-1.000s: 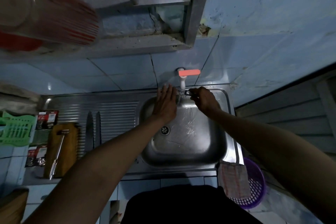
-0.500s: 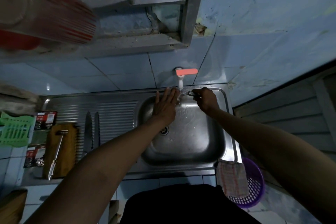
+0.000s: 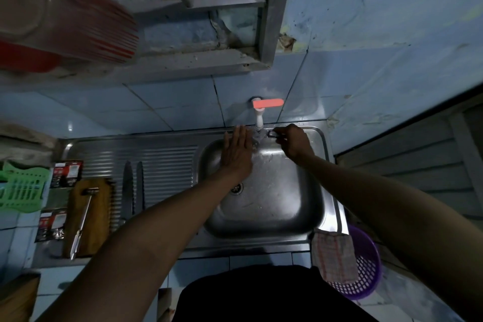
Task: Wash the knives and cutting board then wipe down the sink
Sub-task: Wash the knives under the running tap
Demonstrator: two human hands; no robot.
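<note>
The flat, straight-fingered left hand (image 3: 237, 150) has moved up under the white tap (image 3: 259, 120); the right hand (image 3: 294, 141) still pinches something small, perhaps a plug. Rinsing, sink wipe pending.

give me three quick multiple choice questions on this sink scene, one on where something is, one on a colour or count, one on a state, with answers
1. Where do the two knives lie?
A. in the sink basin
B. on the ribbed drainboard left of the basin
C. in the purple basket

2. What colour is the tap handle?
A. orange-red
B. green
C. black

3. How is the left hand held?
A. in a fist
B. gripping a knife
C. flat, fingers straight, by the tap spout

Answers:
1 B: both blades lie side by side on the drainboard, beside the wooden cutting board.
2 A: the lever on the wall above the sink is orange-red.
3 C: its fingers are straight, next to the spout, while the right hand pinches a small object I cannot identify.
</note>
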